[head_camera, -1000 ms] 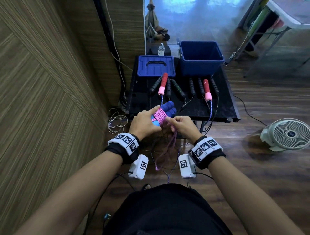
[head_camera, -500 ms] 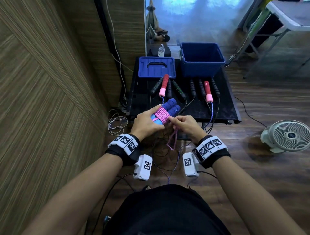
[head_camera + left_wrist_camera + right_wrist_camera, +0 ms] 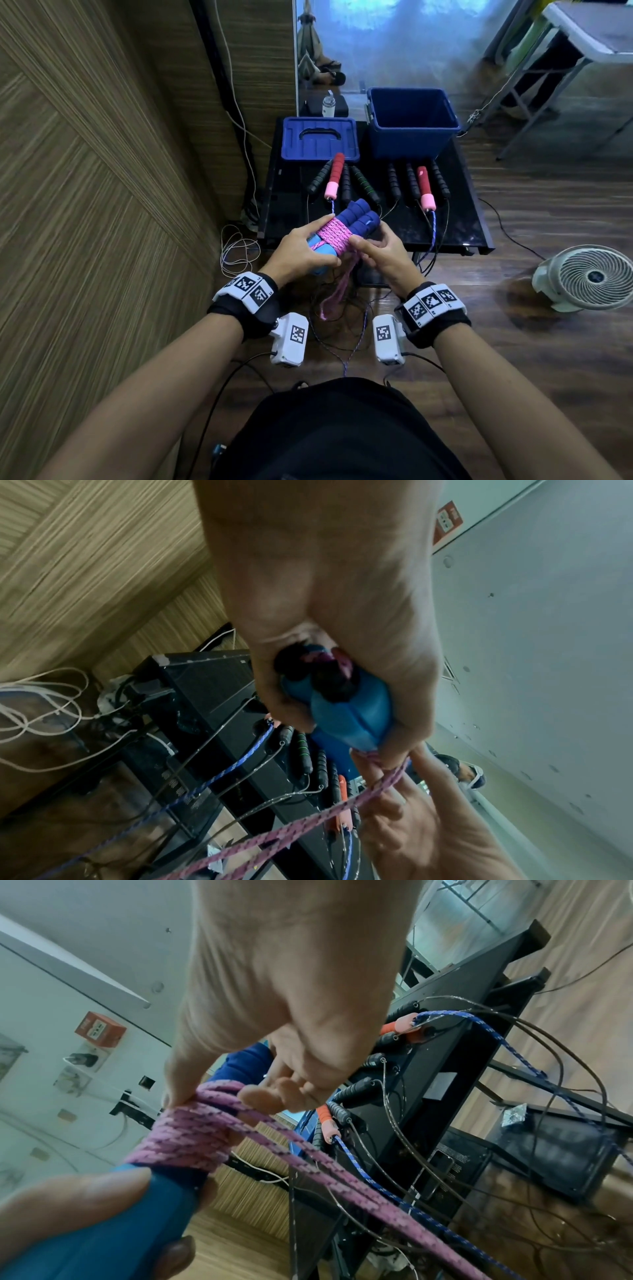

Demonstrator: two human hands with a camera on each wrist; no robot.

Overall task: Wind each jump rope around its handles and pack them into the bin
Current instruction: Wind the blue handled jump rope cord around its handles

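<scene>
Two blue foam handles (image 3: 359, 219) lie side by side with a pink rope (image 3: 334, 236) coiled round their middle. My left hand (image 3: 322, 240) grips the light-blue ends of the handles (image 3: 349, 718) just in front of the black table (image 3: 455, 233). My right hand (image 3: 358, 245) pinches the pink rope (image 3: 185, 1139) at the edge of the coil. A short pink loop (image 3: 337, 291) hangs below both hands. The open blue bin (image 3: 407, 144) stands at the table's back right; no rope shows inside it.
The blue lid (image 3: 318, 140) lies at the table's back left. Several unwound ropes with black handles (image 3: 394, 180) and red-and-pink handles (image 3: 334, 176) lie in a row, cords trailing over the front edge. A wood wall is left, a white fan (image 3: 592, 277) on the floor right.
The hanging pink loop has grown much shorter as more rope went onto the coil. Both hands shifted slightly up toward the table.
</scene>
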